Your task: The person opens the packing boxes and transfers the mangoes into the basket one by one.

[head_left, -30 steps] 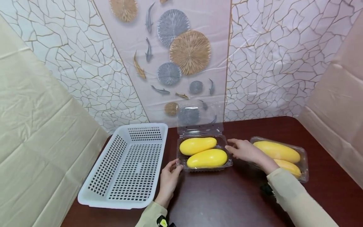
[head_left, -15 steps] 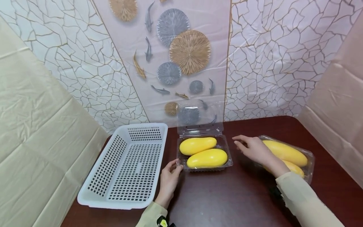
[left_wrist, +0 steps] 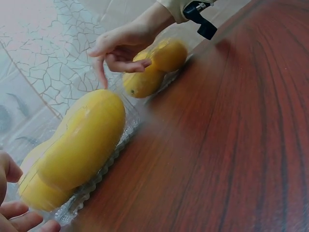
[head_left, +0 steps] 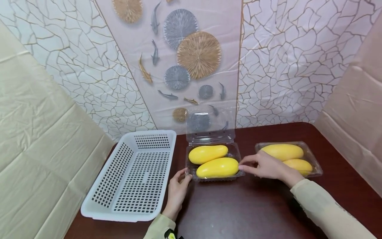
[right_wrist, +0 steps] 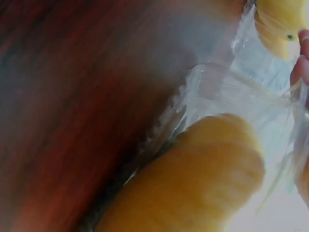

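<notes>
Read as a clock face in the head view, the table (head_left: 221, 205) at six o'clock is smooth and glossy with a wood look, its streaky grain clearest in the left wrist view. The white basket (head_left: 146, 177) at eight is perforated, fairly matt plastic. The open box (head_left: 234, 149) at five and the second box (head_left: 311, 159) at four are clear, shiny plastic; ridged edges show in the left wrist view. The nearer gourd (head_left: 218, 167) and the farther gourd (head_left: 208, 154) at five are smooth-skinned and glossy. The creased hanging (head_left: 35, 139) at nine and the sleeve (head_left: 325, 205) at four look like matt cloth.
</notes>
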The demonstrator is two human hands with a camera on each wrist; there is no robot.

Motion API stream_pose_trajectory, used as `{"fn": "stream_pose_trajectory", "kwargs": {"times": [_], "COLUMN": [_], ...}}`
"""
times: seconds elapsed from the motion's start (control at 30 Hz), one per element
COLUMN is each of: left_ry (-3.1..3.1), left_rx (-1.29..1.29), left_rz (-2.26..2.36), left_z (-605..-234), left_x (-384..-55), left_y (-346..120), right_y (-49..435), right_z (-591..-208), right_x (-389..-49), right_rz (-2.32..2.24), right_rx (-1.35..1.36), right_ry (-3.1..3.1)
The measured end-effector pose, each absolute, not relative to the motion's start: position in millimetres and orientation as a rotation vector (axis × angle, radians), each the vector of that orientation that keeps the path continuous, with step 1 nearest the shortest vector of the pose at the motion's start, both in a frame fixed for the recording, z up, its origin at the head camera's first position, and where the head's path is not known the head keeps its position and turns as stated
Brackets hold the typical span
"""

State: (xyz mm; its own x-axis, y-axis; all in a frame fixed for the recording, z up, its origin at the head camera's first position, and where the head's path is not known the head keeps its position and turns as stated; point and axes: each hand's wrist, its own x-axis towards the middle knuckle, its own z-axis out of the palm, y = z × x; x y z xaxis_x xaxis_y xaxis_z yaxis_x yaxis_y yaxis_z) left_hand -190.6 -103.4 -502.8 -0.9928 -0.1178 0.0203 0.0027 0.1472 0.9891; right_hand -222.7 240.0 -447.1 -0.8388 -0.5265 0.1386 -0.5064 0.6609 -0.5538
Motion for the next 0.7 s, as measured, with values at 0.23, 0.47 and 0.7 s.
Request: {"fn": "stream_pose_trajectory", "kwargs": {"times": [0.23,0.47,0.7], "left_ry": [-2.310,-2.317,-2.322], "left_rx": [0.115,0.103,0.121], "left_rz": [-1.982,-1.971,-1.945], "left_z": [-502,-504,-503], "left_x": [-190,-192,-190], "left_y": [-102,-99,-101], "right_y": [243,260,241], "right_z": [-445,-444,-448], "right_x": [-220,-222,-220], "right_rz": [-1.004,-0.778,-0.867], "right_rx": [-0.887,-0.869,-0.595], "right_ry": [2.888,3.046,3.123]}}
